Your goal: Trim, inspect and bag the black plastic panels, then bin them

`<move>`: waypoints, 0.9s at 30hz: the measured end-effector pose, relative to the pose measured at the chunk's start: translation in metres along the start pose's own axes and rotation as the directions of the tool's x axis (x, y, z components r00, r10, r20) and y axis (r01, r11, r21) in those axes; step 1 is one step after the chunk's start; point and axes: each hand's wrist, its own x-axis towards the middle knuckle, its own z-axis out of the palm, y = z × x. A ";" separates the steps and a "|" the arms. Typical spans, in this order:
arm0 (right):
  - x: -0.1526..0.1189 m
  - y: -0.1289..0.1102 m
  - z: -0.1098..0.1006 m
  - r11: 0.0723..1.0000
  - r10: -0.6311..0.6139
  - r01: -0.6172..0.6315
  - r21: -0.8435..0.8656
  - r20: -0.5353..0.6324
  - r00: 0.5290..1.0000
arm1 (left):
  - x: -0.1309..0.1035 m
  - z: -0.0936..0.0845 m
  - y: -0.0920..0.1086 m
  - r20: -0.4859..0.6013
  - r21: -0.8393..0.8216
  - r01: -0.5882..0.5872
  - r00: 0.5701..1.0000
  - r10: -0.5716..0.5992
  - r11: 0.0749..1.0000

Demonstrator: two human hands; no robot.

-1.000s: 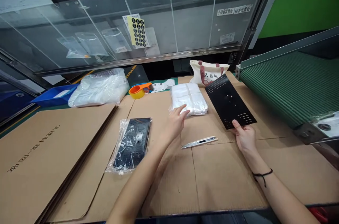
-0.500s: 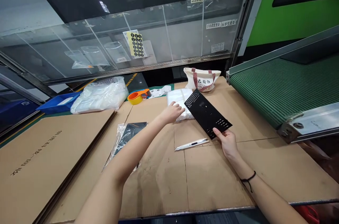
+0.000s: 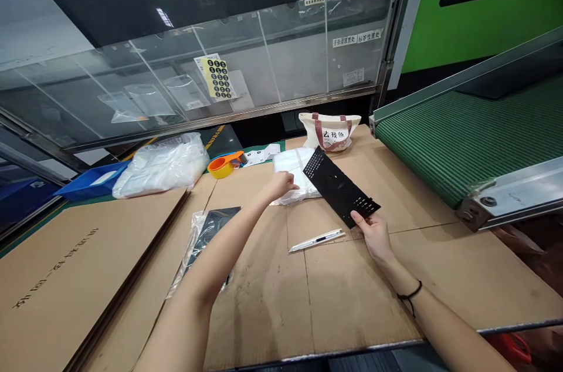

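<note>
In my right hand [image 3: 376, 234] is a flat black perforated panel [image 3: 341, 184], gripped at its lower right end with the thumb on top. The panel is tilted, with rows of slots at both ends. My left hand [image 3: 280, 185] is at the near left side of a stack of clear plastic bags [image 3: 303, 187], its fingers curled in a pinch on the top bag's edge. The fingertips are partly hidden. A white pen-like tool [image 3: 316, 240] lies in front of the stack. Under my left forearm, a dark panel in a clear bag [image 3: 215, 225] is partly covered.
Flat cardboard sheets [image 3: 88, 260] are piled at left. Behind them are a blue tray [image 3: 92, 181] and a large plastic bundle [image 3: 162, 166]. An orange tape dispenser [image 3: 224, 165] and a cloth bag [image 3: 329, 132] stand at the back. A green conveyor belt [image 3: 440, 143] borders the right.
My left hand has drawn slightly left along the stack of bags, its fingers more curled. The panel stays in my right hand, and the whole view has shifted a little.
</note>
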 end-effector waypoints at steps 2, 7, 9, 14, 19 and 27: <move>-0.003 -0.002 0.001 1.000 -0.019 0.020 -0.016 0.035 0.999 | 0.002 0.000 -0.001 0.043 -0.055 0.046 0.998 -0.044 0.997; -0.010 -0.004 0.005 0.995 -0.046 0.059 -0.084 0.144 0.989 | 0.003 0.000 -0.004 0.104 -0.192 0.134 0.988 -0.116 0.972; -0.012 -0.003 0.005 0.989 -0.051 0.074 -0.127 0.178 0.983 | 0.003 0.001 -0.005 0.112 -0.259 0.180 0.981 -0.156 0.949; -0.015 -0.009 0.004 0.964 -0.062 0.115 -0.239 0.217 0.974 | 0.003 0.004 -0.006 0.074 -0.479 0.296 0.952 -0.298 0.826; -0.015 -0.018 0.005 0.953 -0.066 0.131 -0.272 0.237 0.969 | 0.009 0.003 -0.003 -0.002 -0.735 0.323 0.878 -0.478 0.596; -0.012 -0.014 0.005 0.978 -0.035 0.065 -0.196 0.155 0.987 | 0.010 -0.005 0.014 -0.144 -0.811 0.248 0.794 -0.591 0.530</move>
